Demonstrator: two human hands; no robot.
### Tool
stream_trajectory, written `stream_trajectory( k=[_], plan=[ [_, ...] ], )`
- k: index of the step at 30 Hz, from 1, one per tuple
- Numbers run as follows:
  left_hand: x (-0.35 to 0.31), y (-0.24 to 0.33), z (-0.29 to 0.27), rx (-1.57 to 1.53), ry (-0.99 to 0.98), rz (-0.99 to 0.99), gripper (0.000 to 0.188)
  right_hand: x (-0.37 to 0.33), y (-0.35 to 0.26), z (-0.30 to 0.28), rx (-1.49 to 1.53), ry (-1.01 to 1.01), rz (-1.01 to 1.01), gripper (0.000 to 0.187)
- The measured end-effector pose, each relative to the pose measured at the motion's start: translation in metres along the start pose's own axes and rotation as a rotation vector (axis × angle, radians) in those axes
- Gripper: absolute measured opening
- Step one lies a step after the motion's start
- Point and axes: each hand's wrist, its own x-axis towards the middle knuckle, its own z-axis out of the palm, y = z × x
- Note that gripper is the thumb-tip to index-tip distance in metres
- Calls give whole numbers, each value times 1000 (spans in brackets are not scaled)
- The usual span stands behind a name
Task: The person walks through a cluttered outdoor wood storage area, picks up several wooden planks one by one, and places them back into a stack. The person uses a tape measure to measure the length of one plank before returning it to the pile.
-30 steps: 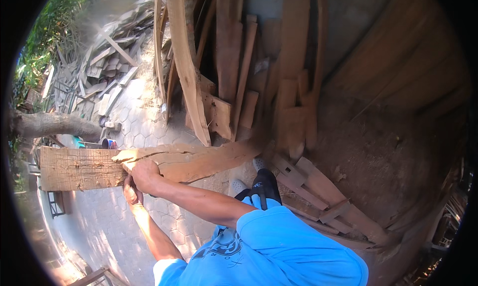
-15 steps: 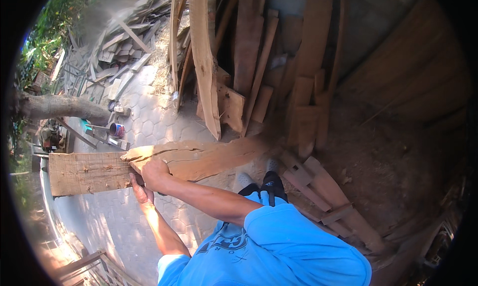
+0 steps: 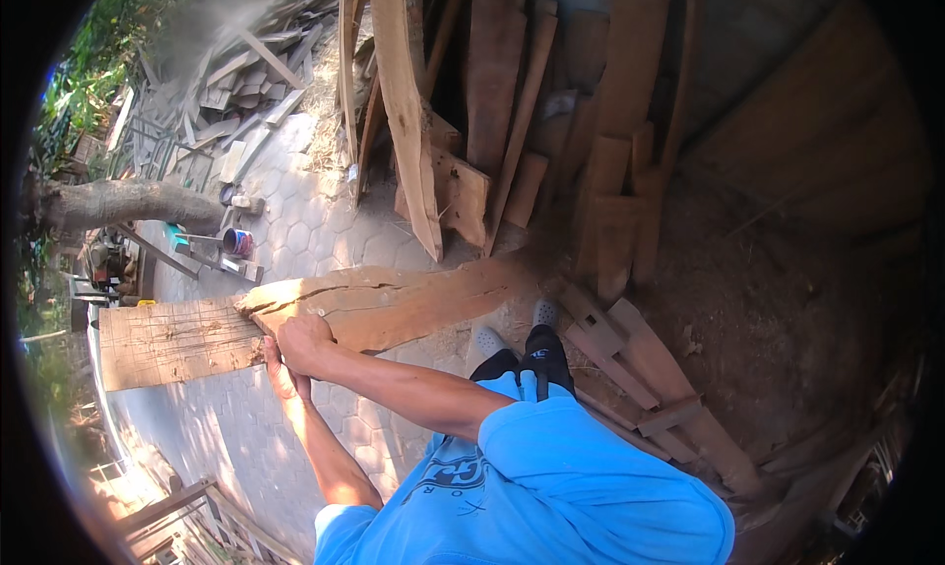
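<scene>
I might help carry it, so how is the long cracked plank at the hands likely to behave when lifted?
The cracked plank is probably heavy, being long and broad, with the left hand and right hand both at it. It should feel stiff, as solid wood usually does. It could split further along the long dark crack.

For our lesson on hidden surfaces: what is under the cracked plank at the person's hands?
Hexagonal paving shows along both sides of the cracked plank, with the left hand at its near edge. The plank's underside and ground directly beneath are covered.
</scene>
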Motion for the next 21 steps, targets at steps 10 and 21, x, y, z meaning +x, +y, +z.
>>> stream_trajectory(
  k=[10,21],
  plan=[
    [-5,0,4,107,165,77,54,-23,16,-24,104,-56,33,33],
    [-16,-1,27,76,132,105,53,-97,105,-17,-37,-10,-50,98]
  ],
)
